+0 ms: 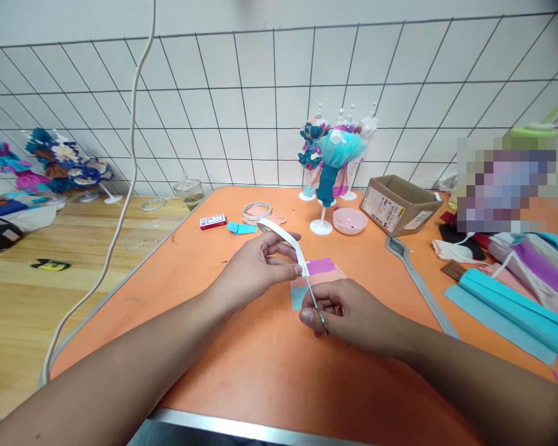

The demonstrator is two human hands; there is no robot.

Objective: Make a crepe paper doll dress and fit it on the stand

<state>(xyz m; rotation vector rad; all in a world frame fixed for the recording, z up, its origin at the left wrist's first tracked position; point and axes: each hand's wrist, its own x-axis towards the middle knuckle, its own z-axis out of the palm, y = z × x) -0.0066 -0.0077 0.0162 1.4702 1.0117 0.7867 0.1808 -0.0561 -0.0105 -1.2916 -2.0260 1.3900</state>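
My left hand (253, 266) is closed on a curved white strip of tape (288, 240), pinching its lower end between thumb and fingers. The strip arches over the fingers from a ring-like end at the upper left. In my right hand (353, 316) is a small pair of metal scissors (320, 317), with fingers at the handle loops. Their blades point up and meet the tape's lower end; whether they are parted I cannot tell. Beneath both hands lie purple, pink and light blue crepe paper pieces (323, 267) on the orange table (242, 365).
Behind the hands are a paper-dressed stand (330, 176), a pink bowl (350, 221) and a cardboard box (400, 204). A tape roll (256, 211) and small red-white box (212, 222) sit left. Blue paper rolls (516, 310) cover the right side. A white cable (134, 124) hangs at left.
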